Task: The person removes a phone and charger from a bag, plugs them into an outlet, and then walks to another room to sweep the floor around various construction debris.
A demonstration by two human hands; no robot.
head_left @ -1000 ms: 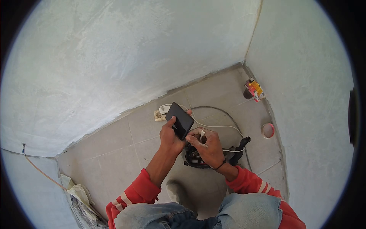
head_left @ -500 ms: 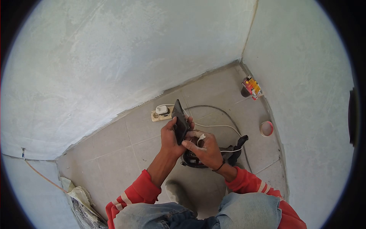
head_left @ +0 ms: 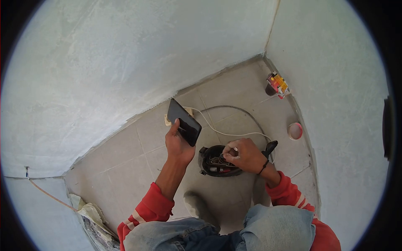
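Observation:
My left hand [head_left: 179, 146] is closed around a black smartphone [head_left: 184, 122], thumb along its near edge, with the dark screen facing up. Off to its right, my right hand [head_left: 246, 155] has its fingers pinched together. A small white tip shows between these fingers and looks like the end of the white charging cable [head_left: 228, 134]; most of it is hidden. Just under the right hand stands an open black tool bag [head_left: 204, 161] with metal and red-and-white items inside. The phone partly covers a cream power strip [head_left: 167, 120] on the floor.
A dark cable [head_left: 247, 113] curves over the tiled floor [head_left: 125, 154]. By the right wall are a dark cup with a red-and-yellow packet [head_left: 277, 85] and a roll of tape [head_left: 295, 131]. Crumpled sheeting [head_left: 90, 213] lies at lower left, below a thin hose [head_left: 50, 194].
My hands have moved apart. The left one carried the phone left and tilted it; the right one drew away from the phone to over the bag, with the white tip still in its fingers.

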